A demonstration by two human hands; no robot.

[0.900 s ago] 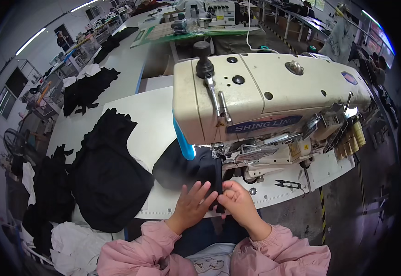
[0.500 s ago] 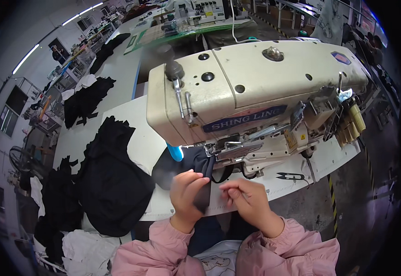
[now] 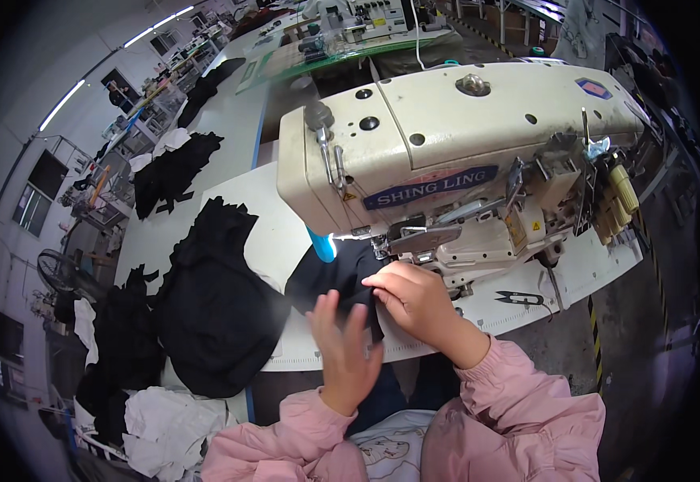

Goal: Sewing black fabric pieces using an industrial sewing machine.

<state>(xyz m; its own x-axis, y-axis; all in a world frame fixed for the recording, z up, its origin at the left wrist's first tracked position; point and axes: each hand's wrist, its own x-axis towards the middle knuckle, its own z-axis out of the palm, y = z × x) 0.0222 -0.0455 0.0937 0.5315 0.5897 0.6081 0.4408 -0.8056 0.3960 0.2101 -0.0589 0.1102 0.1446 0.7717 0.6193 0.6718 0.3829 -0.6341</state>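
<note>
A large cream sewing machine (image 3: pixel 350 177) stands in front of me, its lamp lit over the needle area. Under the presser foot (image 3: pixel 379 246) lies a dark fabric piece (image 3: pixel 311 277), spreading left and hanging toward me. Close to the foot, my right hand (image 3: pixel 422 305) pinches this fabric's edge between thumb and fingers. My left hand (image 3: pixel 348 353) is raised over the fabric's near part with its fingers spread, somewhat blurred, and nothing shows in it. The needle itself is too small to make out.
Heaped black fabric (image 3: pixel 217 313) covers the table's left part, with white cloth (image 3: pixel 169 430) below it. Thread snips (image 3: pixel 520 298) lie on the white table (image 3: pixel 342 350) to the right. Another black pile (image 3: pixel 175 173) lies farther back. Thread cones (image 3: pixel 623 189) hang at the machine's right end.
My right hand has moved up and left to the fabric beside the presser foot. My left hand has shifted slightly right and down and spread its fingers. The view has shifted slightly.
</note>
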